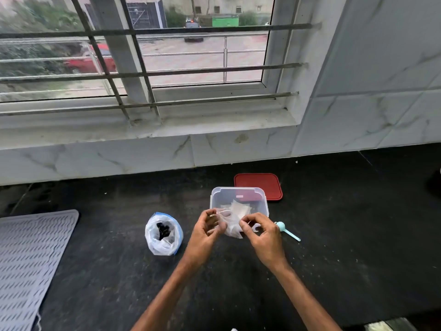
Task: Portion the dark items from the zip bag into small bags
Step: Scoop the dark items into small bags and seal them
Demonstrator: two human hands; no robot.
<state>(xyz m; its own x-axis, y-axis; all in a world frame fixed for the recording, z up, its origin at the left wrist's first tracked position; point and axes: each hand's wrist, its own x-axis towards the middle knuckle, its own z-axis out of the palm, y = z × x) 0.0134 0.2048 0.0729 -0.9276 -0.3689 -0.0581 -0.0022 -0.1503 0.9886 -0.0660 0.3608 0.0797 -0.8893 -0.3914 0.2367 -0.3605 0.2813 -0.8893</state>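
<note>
A clear zip bag (163,235) with a blue strip stands open on the black counter, with dark items (163,230) inside. To its right, my left hand (208,229) and my right hand (259,231) both pinch a small clear bag (232,224) between them, just above the counter. Behind my hands sits a clear plastic box (238,194) holding more small clear bags (239,209).
A red lid (261,185) lies behind the box. A light blue scoop (287,231) rests right of my right hand. A grey ribbed mat (28,259) covers the counter's left part. A marble wall and a barred window rise behind.
</note>
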